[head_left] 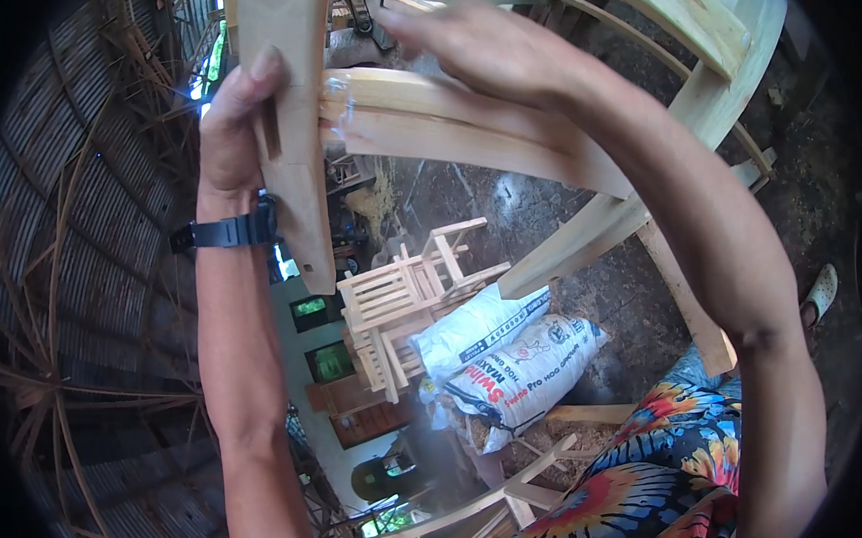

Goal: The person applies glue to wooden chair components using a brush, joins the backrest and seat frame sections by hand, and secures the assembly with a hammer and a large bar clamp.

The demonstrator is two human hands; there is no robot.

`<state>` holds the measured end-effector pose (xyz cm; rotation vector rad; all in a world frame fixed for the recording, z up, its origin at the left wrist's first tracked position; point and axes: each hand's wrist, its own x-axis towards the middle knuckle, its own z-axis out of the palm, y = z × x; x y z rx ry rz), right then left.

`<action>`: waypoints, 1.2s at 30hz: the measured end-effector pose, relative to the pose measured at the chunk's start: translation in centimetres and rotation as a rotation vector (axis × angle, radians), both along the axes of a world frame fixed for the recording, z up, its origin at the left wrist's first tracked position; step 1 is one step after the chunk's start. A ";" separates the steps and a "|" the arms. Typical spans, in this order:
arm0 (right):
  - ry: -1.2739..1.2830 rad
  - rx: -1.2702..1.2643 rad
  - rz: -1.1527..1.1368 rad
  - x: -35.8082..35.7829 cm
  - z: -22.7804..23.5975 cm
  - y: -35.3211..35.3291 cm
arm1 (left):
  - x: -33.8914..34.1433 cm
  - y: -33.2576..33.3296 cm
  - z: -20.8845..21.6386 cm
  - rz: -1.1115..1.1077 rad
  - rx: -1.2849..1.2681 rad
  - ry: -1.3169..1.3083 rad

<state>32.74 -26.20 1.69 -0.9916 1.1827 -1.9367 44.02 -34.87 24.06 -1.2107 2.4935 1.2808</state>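
Note:
A pale wooden post with slots cut in it stands at the upper left. My left hand, with a black watch on its wrist, is closed around its edge, thumb on the face and fingers hidden behind. Wooden rails meet the post from the right. Something clear and shiny, like glue or film, coats their ends, and a narrow strip of the joint shows. Above the rails, my right hand is blurred, its fingers stretched toward the post with nothing visible in them. The rails' far end joins a larger curved wooden frame.
White printed sacks lie on the dark floor. Beyond them are stacked slatted wooden chair frames. More curved wooden parts lie near my patterned clothing. A light-coloured shoe shows at the right. Corrugated metal sheeting fills the left.

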 end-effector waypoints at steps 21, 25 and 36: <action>1.464 -0.153 -0.033 -8.7 38.9 10.3 | 4.7 11.9 -0.2 0.664 -0.373 0.583; 1.750 -0.430 -0.165 -8.7 22.0 1.3 | 4.4 10.3 -1.5 0.761 -0.401 0.609; 1.160 -0.078 -0.178 -20.3 18.7 19.5 | 12.0 -4.4 -10.6 0.731 -0.103 0.587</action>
